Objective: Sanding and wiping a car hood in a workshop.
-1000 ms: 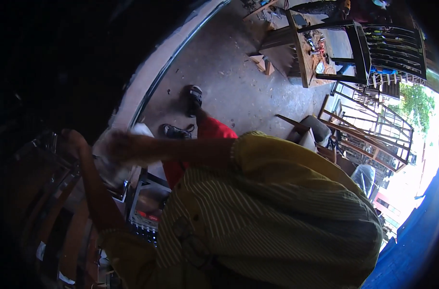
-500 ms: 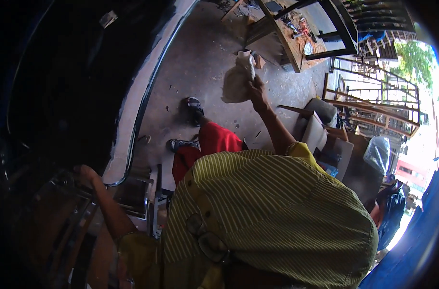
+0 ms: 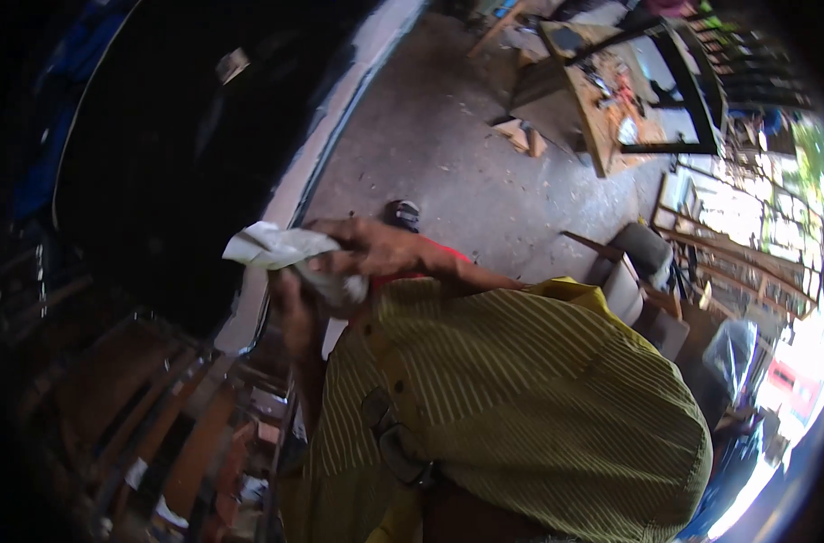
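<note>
A crumpled white cloth [image 3: 281, 246] is held in front of my body, beside the pale edge of a large black glossy panel [image 3: 177, 181]. My right hand [image 3: 371, 249] reaches across from the right with its fingers closed on the cloth. From below, my left hand [image 3: 294, 312] meets the cloth's underside and appears to grip it; its fingertips are partly hidden and blurred. Part of the cloth hangs down between the two hands. A small pale piece [image 3: 233, 65] shows on the black surface; I cannot make out what it is.
A wooden workbench [image 3: 593, 118] at the far right carries clutter and a black frame [image 3: 701, 136]. Wood offcuts [image 3: 520, 136] lie on the concrete floor [image 3: 448, 154]. Slatted wooden pieces [image 3: 150, 434] stand at the lower left. At the right are stacked wooden frames [image 3: 747, 262] and a grey cushion [image 3: 643, 249].
My right hand has swung in from the far right with the cloth, toward the panel's edge. My left hand has left the panel's lower corner and come to the cloth. The view has shifted.
</note>
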Demonstrator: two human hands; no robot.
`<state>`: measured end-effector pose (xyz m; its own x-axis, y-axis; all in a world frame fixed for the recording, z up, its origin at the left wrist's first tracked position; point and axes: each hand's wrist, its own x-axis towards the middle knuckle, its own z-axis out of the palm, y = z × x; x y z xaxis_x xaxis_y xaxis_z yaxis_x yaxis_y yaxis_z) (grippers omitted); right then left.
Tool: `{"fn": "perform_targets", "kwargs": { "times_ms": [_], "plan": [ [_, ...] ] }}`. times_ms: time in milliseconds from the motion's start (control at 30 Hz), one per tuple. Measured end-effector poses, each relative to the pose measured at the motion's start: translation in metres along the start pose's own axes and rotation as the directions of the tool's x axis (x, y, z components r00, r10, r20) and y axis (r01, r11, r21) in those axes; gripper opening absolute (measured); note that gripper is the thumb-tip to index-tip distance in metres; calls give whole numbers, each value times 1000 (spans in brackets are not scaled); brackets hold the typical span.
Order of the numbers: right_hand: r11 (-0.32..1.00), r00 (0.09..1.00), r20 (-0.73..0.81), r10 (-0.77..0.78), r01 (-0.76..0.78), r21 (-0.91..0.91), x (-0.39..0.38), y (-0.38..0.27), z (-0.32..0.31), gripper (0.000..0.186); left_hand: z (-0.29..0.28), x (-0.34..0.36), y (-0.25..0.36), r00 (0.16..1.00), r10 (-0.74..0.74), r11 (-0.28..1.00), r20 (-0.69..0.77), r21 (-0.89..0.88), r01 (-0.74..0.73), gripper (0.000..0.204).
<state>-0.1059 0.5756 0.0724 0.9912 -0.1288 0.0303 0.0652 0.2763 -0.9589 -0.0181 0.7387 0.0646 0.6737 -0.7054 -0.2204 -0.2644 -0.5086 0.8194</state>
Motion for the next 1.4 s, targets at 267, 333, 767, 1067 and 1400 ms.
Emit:
{"fn": "perform_targets", "kwargs": {
  "times_ms": [267, 333, 767, 1067, 1400],
  "plan": [
    [715, 931, -322, -171, 342, 609, 11, -77, -76, 17, 1, 17, 52, 946, -226, 813, -234, -579, 51, 38],
    [673, 937, -288, -196, 342, 656, 10, -83, -79, 18, -2, 24, 52, 914, -271, 841, -303, -536, 72, 41],
    [431, 903, -159, -399, 338, 837, 18, -85, -62, 18, -21, 48, 44, 920, -283, 850, -270, -514, 110, 48],
    [873, 969, -246, 5, -124, -471, 36, -42, 4, 50, -18, 45, 64, 986, -166, 589, 36, -798, 128, 42],
    [596, 881, -329, -340, -69, -800, 90, 42, 33, 43, -80, 95, 1, 954, -72, 979, -289, -202, 13, 40]
  ]
}}
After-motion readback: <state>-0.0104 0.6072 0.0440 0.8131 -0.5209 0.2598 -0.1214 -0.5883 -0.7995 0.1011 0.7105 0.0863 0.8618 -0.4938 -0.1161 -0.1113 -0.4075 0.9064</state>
